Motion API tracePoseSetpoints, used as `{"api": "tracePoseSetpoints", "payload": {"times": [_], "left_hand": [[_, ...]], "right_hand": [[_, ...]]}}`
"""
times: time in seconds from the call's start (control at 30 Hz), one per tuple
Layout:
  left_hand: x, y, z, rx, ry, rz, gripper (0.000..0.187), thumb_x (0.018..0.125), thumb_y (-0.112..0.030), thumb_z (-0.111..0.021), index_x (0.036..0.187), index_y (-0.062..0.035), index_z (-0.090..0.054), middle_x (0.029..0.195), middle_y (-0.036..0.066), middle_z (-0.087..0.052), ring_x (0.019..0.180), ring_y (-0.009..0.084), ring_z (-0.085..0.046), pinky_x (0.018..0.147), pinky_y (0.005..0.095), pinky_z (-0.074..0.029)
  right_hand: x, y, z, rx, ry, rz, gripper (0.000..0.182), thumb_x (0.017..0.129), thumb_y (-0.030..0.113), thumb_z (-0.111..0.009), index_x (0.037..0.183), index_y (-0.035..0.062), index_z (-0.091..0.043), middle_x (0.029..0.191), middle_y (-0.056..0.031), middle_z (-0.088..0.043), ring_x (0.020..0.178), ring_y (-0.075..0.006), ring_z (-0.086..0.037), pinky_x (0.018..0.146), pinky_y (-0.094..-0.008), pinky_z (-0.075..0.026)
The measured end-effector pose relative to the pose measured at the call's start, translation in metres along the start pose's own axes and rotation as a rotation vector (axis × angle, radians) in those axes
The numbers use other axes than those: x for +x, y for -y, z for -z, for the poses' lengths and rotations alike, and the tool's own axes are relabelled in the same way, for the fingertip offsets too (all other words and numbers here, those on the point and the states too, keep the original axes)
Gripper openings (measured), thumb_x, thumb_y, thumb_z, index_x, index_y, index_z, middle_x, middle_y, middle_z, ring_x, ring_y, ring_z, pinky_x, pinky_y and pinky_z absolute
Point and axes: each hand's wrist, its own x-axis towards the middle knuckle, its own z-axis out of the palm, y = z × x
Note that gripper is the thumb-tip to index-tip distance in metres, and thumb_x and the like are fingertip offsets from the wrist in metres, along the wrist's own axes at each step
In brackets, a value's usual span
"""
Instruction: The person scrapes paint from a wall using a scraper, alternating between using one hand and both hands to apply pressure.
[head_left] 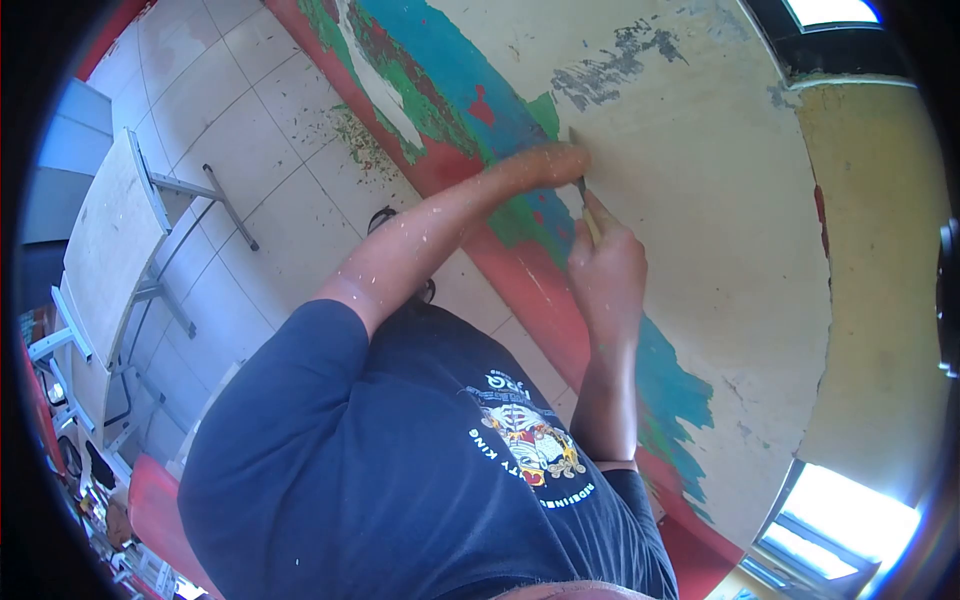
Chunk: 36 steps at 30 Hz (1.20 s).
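My right hand [610, 265] is closed around the pale handle of a scraper [596, 222]. Its thin metal part runs up past my left hand, with the tip showing just beyond. My left hand [562, 166] is closed over the metal part, its fingers mostly hidden. Both hands are close against a wall [720, 220] where a band of blue-green paint [480, 85] meets a bare off-white surface. The paint edge near the tool is ragged, with green and red patches showing.
Below the wall's red strip [540, 300] lies a tiled floor [255, 110] with paint flakes [362, 145] scattered on it. A table with metal legs [120, 240] is at the left. Windows [840, 520] are at the right, beside a yellowish wall section [870, 280].
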Motion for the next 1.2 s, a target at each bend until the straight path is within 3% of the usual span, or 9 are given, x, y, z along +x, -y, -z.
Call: {"api": "tracePoseSetpoints", "payload": {"times": [0.3,0.37,0.47,0.7,0.8,0.9,1.0,1.1,1.2], "left_hand": [[0.003,0.008,0.002,0.047,-0.012,-0.128,0.015,0.083,-0.008,-0.054,0.088,0.0014,-0.066,0.092,0.023,-0.066,0.089,0.0368,-0.066,0.075,0.0468,-0.051],[-0.005,0.018,0.019,0.001,0.175,0.099,0.017,0.085,-0.010,-0.052,0.086,0.0013,-0.065,0.092,0.023,-0.066,0.090,0.0369,-0.065,0.076,0.0467,-0.051],[0.008,0.036,-0.005,0.085,-0.167,-0.152,0.019,0.087,-0.011,-0.050,0.086,0.0019,-0.063,0.088,0.022,-0.065,0.087,0.0348,-0.066,0.074,0.0466,-0.050],[-0.006,-0.004,0.036,-0.048,0.100,0.037,0.020,0.086,-0.011,-0.048,0.081,0.0035,-0.060,0.078,0.020,-0.063,0.073,0.0306,-0.065,0.065,0.0443,-0.049],[0.003,0.015,0.028,-0.120,-0.291,-0.234,0.023,0.084,-0.014,-0.051,0.070,0.0032,-0.059,0.064,0.017,-0.060,0.058,0.0294,-0.060,0.054,0.0414,-0.046],[-0.001,0.000,0.048,-0.129,0.166,0.059,0.024,0.084,-0.016,-0.050,0.071,0.0030,-0.058,0.063,0.015,-0.057,0.060,0.0243,-0.055,0.056,0.0412,-0.044],[-0.001,-0.002,0.036,-0.307,-0.124,-0.059,0.023,0.081,-0.018,-0.053,0.071,0.0026,-0.057,0.061,0.011,-0.053,0.060,0.0215,-0.054,0.057,0.0396,-0.043],[-0.001,0.010,0.045,-0.487,0.163,0.223,0.025,0.083,-0.019,-0.051,0.076,0.0036,-0.058,0.065,0.011,-0.055,0.060,0.0222,-0.054,0.057,0.0387,-0.043],[0.007,0.014,0.024,-0.385,0.000,-0.096,0.030,0.085,-0.022,-0.046,0.074,0.0028,-0.058,0.064,0.007,-0.054,0.051,0.0218,-0.048,0.047,0.0370,-0.038]], "right_hand": [[0.006,0.002,-0.004,-0.042,0.002,-0.004,0.041,0.092,0.016,-0.055,0.132,0.0074,-0.062,0.112,-0.0254,-0.068,0.105,-0.0411,-0.065,0.091,-0.0425,-0.050],[0.022,0.006,-0.020,-0.037,0.128,-0.055,0.042,0.092,0.016,-0.055,0.132,0.0079,-0.062,0.111,-0.0254,-0.068,0.105,-0.0403,-0.065,0.091,-0.0427,-0.050],[0.009,0.016,-0.009,-0.037,-0.061,0.151,0.040,0.091,0.014,-0.057,0.130,0.0075,-0.063,0.101,-0.0248,-0.068,0.094,-0.0412,-0.066,0.083,-0.0489,-0.052],[0.009,0.033,0.008,-0.094,0.057,-0.021,0.041,0.089,0.014,-0.058,0.129,0.0068,-0.063,0.096,-0.0254,-0.068,0.090,-0.0423,-0.066,0.081,-0.0485,-0.052],[0.015,0.037,0.010,-0.117,-0.003,0.082,0.042,0.090,0.013,-0.057,0.131,0.0082,-0.063,0.085,-0.0282,-0.066,0.085,-0.0421,-0.069,0.078,-0.0460,-0.052],[0.016,0.039,0.009,-0.150,-0.002,0.066,0.042,0.089,0.013,-0.058,0.129,0.0066,-0.063,0.096,-0.0275,-0.068,0.095,-0.0414,-0.067,0.083,-0.0461,-0.052],[0.016,0.040,0.014,-0.206,-0.048,0.137,0.041,0.089,0.017,-0.060,0.128,0.0078,-0.065,0.101,-0.0264,-0.068,0.099,-0.0415,-0.066,0.085,-0.0461,-0.052],[0.020,0.045,0.006,-0.235,0.019,0.014,0.039,0.089,0.017,-0.060,0.127,0.0098,-0.066,0.100,-0.0267,-0.068,0.098,-0.0419,-0.066,0.084,-0.0467,-0.052],[0.011,0.044,0.022,-0.236,0.027,0.022,0.038,0.089,0.017,-0.060,0.126,0.0110,-0.067,0.100,-0.0270,-0.067,0.097,-0.0430,-0.065,0.084,-0.0475,-0.051]]}}
